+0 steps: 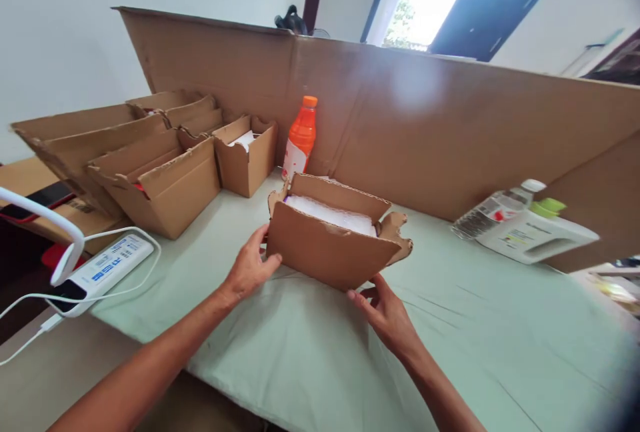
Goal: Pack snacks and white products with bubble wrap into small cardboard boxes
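A small open-topped cardboard box (pixel 325 250) is in the middle of the table, with white packing material (pixel 333 214) inside and flaps folded out at its ends. Around its left end are the fingers of my left hand (pixel 250 265), the thumb against the front face. My right hand (pixel 384 315) grips the lower right corner, its thumb in front and other fingers partly hidden behind. Whether the box's underside touches the cloth, I cannot tell. Just behind it stands an orange bottle (pixel 303 135) with an orange cap.
Several open cardboard boxes (pixel 170 185) stand at the left. A tall cardboard panel (pixel 400 125) runs along the back. At the right lie a clear plastic bottle (pixel 493 212) and a white jug (pixel 535 235). A white power bank (pixel 110 269) with a cable is at the left edge of the green cloth (pixel 280 365).
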Demonstrator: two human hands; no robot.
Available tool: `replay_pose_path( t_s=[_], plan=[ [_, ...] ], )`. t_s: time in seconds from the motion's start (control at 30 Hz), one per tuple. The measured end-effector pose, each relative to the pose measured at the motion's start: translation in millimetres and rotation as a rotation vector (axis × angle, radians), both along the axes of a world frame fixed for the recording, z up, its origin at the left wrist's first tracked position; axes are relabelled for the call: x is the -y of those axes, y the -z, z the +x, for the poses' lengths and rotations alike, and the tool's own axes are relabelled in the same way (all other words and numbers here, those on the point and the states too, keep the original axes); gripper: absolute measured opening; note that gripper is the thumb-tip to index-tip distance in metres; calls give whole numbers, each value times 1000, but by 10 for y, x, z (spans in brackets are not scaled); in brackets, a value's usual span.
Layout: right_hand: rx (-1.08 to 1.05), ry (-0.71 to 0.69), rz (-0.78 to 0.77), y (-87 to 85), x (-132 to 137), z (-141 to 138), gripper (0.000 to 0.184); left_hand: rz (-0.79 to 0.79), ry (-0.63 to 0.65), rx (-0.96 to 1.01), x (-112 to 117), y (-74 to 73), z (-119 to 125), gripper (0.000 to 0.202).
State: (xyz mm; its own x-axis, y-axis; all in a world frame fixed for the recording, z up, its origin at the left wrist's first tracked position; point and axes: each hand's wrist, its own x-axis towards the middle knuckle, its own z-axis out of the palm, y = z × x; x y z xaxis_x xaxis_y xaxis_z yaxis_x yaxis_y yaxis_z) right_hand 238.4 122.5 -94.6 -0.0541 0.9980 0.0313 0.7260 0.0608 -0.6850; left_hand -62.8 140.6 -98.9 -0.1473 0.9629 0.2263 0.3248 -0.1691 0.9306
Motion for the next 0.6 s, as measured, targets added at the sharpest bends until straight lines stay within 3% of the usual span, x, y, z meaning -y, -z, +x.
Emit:
replay_pose_path(
  t_s=[0.17, 0.37, 0.5, 0.6],
  plan=[
    [-6, -60, -24, -5, -387, -383, 55, -14, -94, 93, 270, 191, -97, 65],
    [-147, -340, -1, 13, -1014, -1225, 46, 2, -272, 85, 793, 455, -627, 71],
    [-203, -442, 13, 118, -1361, -1974, 49, 7, -405, 117, 868, 522, -885, 77],
    [-230, -463, 25, 246, -1495, -2415, 64, 19, -418, 135, 817, 571, -918, 77]
  ],
)
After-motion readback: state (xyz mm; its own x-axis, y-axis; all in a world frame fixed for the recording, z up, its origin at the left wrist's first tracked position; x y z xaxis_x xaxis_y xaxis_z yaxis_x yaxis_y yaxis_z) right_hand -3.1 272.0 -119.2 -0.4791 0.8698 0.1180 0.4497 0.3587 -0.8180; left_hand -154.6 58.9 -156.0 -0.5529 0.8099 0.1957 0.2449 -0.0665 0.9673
